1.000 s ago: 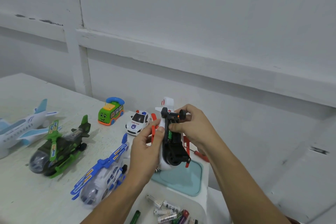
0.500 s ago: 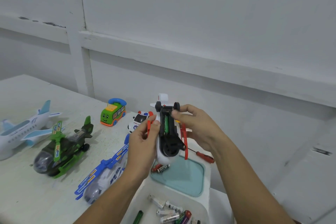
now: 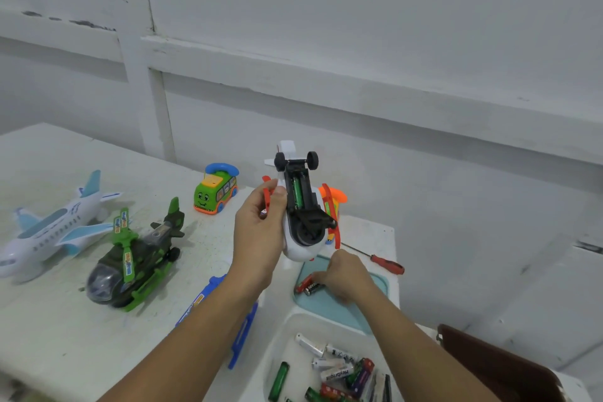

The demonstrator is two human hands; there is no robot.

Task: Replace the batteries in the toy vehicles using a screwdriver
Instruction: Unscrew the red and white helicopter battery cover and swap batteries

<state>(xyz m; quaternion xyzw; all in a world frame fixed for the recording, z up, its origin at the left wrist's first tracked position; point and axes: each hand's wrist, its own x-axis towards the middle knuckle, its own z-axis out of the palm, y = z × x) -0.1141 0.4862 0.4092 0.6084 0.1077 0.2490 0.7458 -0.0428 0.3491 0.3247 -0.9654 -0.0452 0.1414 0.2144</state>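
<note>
- The left hand (image 3: pixel 259 238) holds the white helicopter (image 3: pixel 301 240) upside down, above the far left corner of the teal tray (image 3: pixel 329 308). Its fingers are closed round the body.
- The battery bay (image 3: pixel 301 188) is open, with no cover on it. One green battery (image 3: pixel 296 195) sits inside, and the slot beside it looks empty.
- The right hand (image 3: pixel 347 274) reaches the loose batteries (image 3: pixel 308 285) on the tray. I cannot tell whether its curled fingers already pinch one.
- The screwdriver (image 3: pixel 386 263) lies unused just right of the tray.
- I judge this toy about half done: the remaining battery, the cover and the screw are left.
</note>
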